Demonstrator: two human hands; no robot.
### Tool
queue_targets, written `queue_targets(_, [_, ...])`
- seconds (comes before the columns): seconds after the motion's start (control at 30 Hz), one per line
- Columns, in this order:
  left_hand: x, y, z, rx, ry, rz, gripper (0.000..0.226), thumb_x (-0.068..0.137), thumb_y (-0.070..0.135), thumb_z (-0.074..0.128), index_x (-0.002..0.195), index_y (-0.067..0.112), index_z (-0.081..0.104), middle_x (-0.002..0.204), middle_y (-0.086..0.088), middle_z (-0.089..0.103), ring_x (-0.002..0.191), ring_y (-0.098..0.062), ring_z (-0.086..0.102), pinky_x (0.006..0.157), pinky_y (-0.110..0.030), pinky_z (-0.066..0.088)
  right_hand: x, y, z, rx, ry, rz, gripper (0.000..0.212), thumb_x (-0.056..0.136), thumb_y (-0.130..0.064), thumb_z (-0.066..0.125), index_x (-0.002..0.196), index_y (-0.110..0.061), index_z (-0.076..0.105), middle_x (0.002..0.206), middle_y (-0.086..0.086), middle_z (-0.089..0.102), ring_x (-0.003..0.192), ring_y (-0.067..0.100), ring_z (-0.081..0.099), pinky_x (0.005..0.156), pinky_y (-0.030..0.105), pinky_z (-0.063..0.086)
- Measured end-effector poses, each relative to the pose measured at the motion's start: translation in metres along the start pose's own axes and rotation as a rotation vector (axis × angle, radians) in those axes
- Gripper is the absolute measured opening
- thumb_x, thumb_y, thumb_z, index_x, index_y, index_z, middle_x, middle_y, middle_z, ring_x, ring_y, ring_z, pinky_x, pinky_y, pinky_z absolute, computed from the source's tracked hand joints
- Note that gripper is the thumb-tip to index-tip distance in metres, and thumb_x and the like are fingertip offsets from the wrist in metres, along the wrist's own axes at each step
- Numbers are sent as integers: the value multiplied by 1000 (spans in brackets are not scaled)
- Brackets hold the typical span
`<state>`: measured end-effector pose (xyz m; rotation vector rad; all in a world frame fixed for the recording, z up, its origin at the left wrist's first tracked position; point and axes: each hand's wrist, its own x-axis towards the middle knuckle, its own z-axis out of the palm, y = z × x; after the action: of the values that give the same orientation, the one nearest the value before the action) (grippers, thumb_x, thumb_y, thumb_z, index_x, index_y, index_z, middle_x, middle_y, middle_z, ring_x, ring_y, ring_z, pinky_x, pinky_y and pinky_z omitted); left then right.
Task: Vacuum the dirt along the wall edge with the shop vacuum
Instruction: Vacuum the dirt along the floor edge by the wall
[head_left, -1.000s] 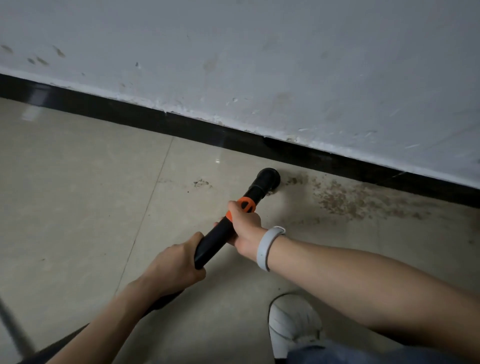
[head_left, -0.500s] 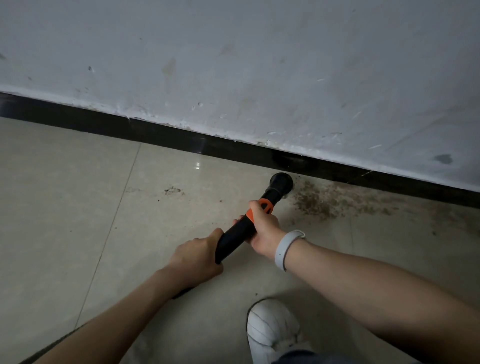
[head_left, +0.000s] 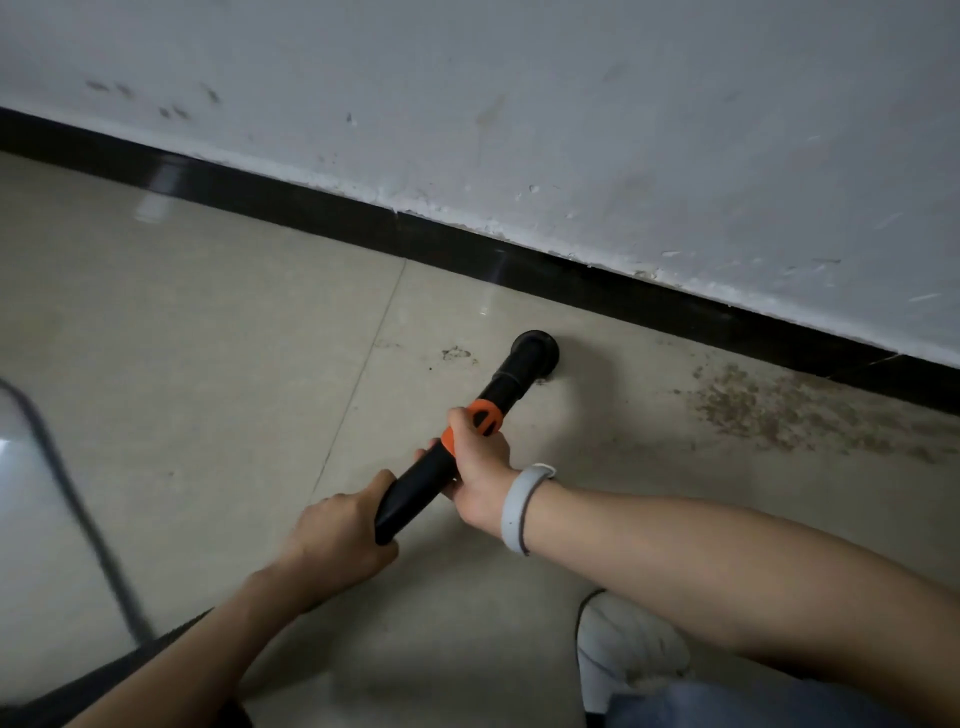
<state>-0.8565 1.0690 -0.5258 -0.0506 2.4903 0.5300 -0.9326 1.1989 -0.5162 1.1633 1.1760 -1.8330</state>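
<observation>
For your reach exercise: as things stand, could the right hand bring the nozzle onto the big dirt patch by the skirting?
Probably yes. The right hand grips the wand, the nozzle sits on bare floor left of the dirt patch, and nothing lies between them.

A black plastic vacuum wand with an orange collar (head_left: 470, 444) slants up and to the right across the beige tiled floor (head_left: 208, 364), its round black nozzle (head_left: 536, 352) set down on the tile near the black skirting strip (head_left: 597, 283) that marks the floor's far edge. A broad patch of brown gritty dirt (head_left: 779, 410) is scattered on the floor to the right of the nozzle, running along the skirting. A small separate smudge of dirt (head_left: 457, 354) lies just left of the nozzle.
</observation>
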Motion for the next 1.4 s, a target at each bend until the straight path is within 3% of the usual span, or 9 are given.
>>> queue_targets(0.13, [-25,-36,1,-11,65,-110,28,81,24,55,104,27,40,76,4,52,68,-21,52,60,-26,35,-1,29,35,-83,-72,29,27,91,-17,57,115,-9,48,76,6,54,58,15,59,80,36,58])
queue_targets(0.33, [-55,-86,-5,-41,128,-272,29,79,23,57,96,29,35,75,2,53,69,-24,52,61,-28,35,3,67,88,-187,-190,81,29,91,-17,56,117,-9,46,73,5,55,57,15,59,78,35,58])
queue_targets(0.57, [-70,-123,-8,-115,261,-440,28,79,22,60,94,26,37,67,1,54,63,-24,54,53,-29,35,20,90,149,-440,-328,119,32,89,-18,54,118,-8,45,74,6,56,59,19,61,59,28,57])
queue_targets(0.73, [-75,-138,-6,-172,363,-565,29,78,21,62,100,20,43,72,-6,58,67,-31,58,57,-33,45,29,101,185,-598,-411,114,26,91,-21,52,113,-10,44,76,5,57,55,18,62,53,24,53])
queue_targets(0.87, [-62,-153,-16,-261,423,-671,29,77,19,60,99,18,42,74,-9,60,69,-33,59,63,-38,50,34,98,225,-716,-463,98,14,90,-23,52,89,-11,44,68,5,55,54,21,60,57,28,52])
queue_targets(1.13, [-30,-173,-61,-331,426,-693,34,72,22,63,100,21,43,78,-7,62,72,-31,64,71,-42,55,39,70,275,-742,-494,49,17,90,-20,55,81,-10,44,66,8,52,56,24,57,59,32,50])
queue_targets(1.4, [-43,-114,-44,-267,293,-541,32,78,20,60,100,22,36,79,0,53,69,-24,52,58,-30,38,30,59,206,-699,-306,37,18,91,-24,53,99,-10,46,69,5,55,56,20,60,58,28,52])
